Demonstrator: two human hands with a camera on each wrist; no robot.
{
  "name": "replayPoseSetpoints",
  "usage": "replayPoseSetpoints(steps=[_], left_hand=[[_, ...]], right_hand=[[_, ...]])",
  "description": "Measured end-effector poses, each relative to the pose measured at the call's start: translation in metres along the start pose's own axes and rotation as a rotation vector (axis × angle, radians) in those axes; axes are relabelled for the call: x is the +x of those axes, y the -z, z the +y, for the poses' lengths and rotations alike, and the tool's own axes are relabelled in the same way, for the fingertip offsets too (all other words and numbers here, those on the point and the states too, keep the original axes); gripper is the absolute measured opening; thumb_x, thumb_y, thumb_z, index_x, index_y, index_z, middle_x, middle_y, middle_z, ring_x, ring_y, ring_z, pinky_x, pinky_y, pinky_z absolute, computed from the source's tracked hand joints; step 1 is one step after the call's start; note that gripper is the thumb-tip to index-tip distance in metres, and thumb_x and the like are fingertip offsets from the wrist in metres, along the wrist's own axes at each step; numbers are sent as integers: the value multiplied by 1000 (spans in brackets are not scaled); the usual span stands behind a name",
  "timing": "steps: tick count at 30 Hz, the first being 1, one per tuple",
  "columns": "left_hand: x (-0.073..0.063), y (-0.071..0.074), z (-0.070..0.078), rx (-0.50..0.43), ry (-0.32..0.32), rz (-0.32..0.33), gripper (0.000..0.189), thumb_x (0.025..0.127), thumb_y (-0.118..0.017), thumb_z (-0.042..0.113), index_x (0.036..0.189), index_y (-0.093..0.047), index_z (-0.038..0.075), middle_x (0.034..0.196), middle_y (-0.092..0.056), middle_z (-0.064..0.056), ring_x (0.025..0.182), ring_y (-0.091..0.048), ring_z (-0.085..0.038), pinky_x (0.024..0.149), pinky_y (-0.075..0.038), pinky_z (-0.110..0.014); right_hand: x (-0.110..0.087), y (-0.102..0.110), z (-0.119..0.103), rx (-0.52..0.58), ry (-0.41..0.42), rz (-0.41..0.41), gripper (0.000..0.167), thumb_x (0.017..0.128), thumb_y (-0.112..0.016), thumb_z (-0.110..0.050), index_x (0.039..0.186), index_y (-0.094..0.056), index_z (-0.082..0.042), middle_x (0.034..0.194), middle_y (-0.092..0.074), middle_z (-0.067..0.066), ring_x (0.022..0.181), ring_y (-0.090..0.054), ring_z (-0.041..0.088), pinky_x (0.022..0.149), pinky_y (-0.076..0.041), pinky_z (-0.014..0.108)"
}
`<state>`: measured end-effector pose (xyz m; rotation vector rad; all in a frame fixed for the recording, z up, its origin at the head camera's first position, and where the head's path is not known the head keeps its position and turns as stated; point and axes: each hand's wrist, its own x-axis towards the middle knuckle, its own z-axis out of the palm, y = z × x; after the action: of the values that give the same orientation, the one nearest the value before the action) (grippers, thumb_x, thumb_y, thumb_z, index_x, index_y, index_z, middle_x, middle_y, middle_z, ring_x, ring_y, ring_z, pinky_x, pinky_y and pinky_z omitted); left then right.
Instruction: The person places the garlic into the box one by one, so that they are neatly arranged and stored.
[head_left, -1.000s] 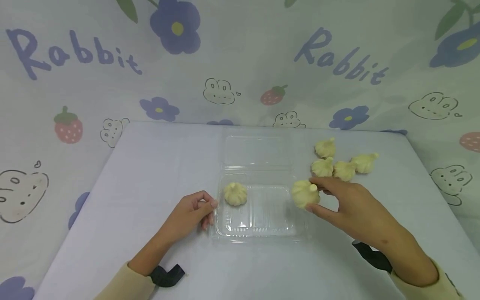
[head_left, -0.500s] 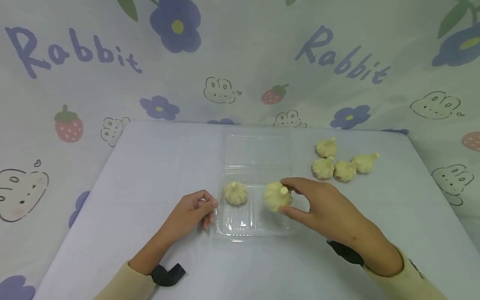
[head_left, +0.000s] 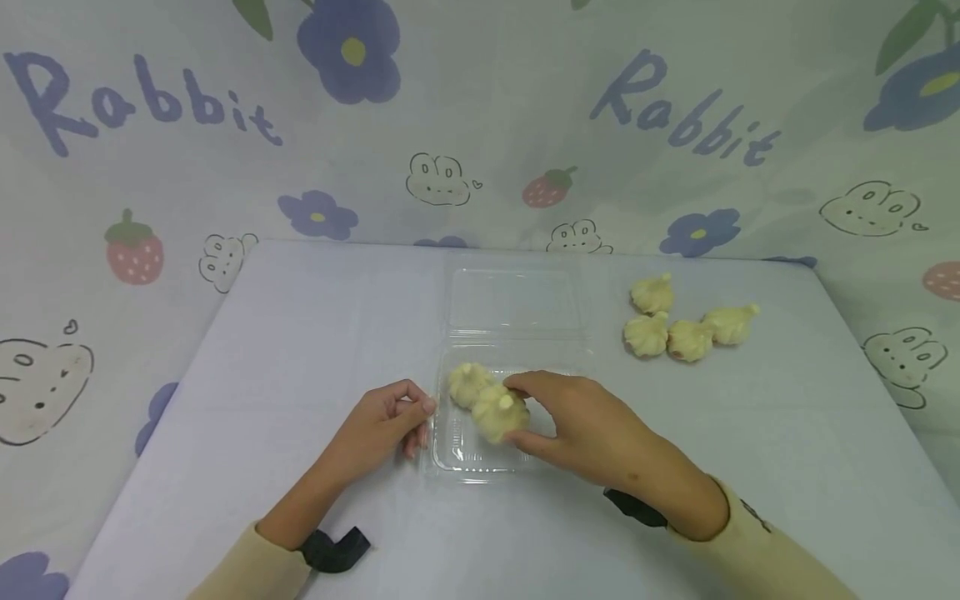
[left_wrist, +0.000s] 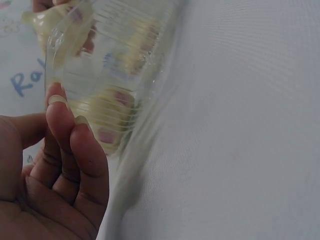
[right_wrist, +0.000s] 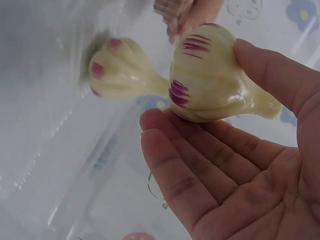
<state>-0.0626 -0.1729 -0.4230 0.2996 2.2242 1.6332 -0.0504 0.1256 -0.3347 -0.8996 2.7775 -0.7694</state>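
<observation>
Right hand hides much of the tray's right half in the head view. Held bulb overlaps tray bulb there; can't tell if they touch. Left wrist view: right hand cut off at the top edge, one yellowish patch through the tray too blurred to identify (clear plastic, lots of glare).

Count: six bulbs. One held, one in the tray near its left side, four loose bulbs clustered on the table, right of the tray. One tray, one lid folded out to the far side. Two black bands, one per wrist, partly hidden.

Held bulb is over the tray's left half, gripped between right thumb and fingers. Stem up, long axis roughly upright; purple-streaked base down. Tray bulb also stem up. Rightmost loose bulb's stem points right and slightly away, long axis slanted.

Left hand: fingers curled, holding the tray's left rim.
</observation>
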Motion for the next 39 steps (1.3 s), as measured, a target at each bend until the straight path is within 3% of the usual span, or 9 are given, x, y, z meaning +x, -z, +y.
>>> replayPoseSetpoints(steps=[5, 12, 17, 29, 35, 39], left_hand=[[1, 0, -1, 3, 0, -1, 24, 107, -63, 29, 97, -62, 6, 68, -67, -6, 55, -60, -19, 53, -47, -28], [1, 0, 0, 18, -9, -3, 25, 108, -62, 30, 98, -62, 7, 68, -66, -6, 55, -60, -19, 53, -47, -28], [0, 0, 2, 17, -8, -1, 24, 107, -63, 29, 97, -62, 7, 68, -66, -5, 55, -61, -19, 54, -48, -28], [1, 0, 0, 10, -21, -5, 24, 108, -62, 29, 97, -62, 7, 67, -66, -5, 54, -61, -20, 53, -48, -28], [0, 0, 0, 4, -30, -1, 24, 107, -62, 29, 98, -63, 7, 67, -67, -5, 54, -61, -20, 53, -48, -28], [0, 0, 0, 3, -26, -2, 24, 108, -62, 29, 98, -63, 7, 68, -67, -4, 54, -61, -19, 53, -48, -28]], right_hand=[[7, -16, -1, 57, 29, -15, 52, 91, -84, -27, 134, -64, -6, 124, -71, -1, 114, -68, 18, 98, -55, 39], [11, -36, -1, 115, -1, -22, 53, 91, -84, -25, 135, -62, -5, 128, -70, 4, 117, -67, 19, 101, -53, 40], [13, -45, -1, 119, -24, -19, 53, 91, -84, -27, 134, -64, -3, 128, -71, 7, 118, -67, 21, 102, -53, 41], [18, -62, 2, 126, -14, -30, 46, 89, -87, -27, 126, -69, -8, 115, -74, -1, 104, -68, 12, 90, -56, 36], [20, -66, 3, 105, -25, -43, 47, 89, -86, -30, 127, -68, -11, 109, -75, -3, 95, -68, 10, 83, -56, 34], [21, -66, 3, 94, -38, -60, 48, 89, -86, -33, 128, -67, -12, 110, -75, -3, 97, -69, 11, 85, -56, 36]])
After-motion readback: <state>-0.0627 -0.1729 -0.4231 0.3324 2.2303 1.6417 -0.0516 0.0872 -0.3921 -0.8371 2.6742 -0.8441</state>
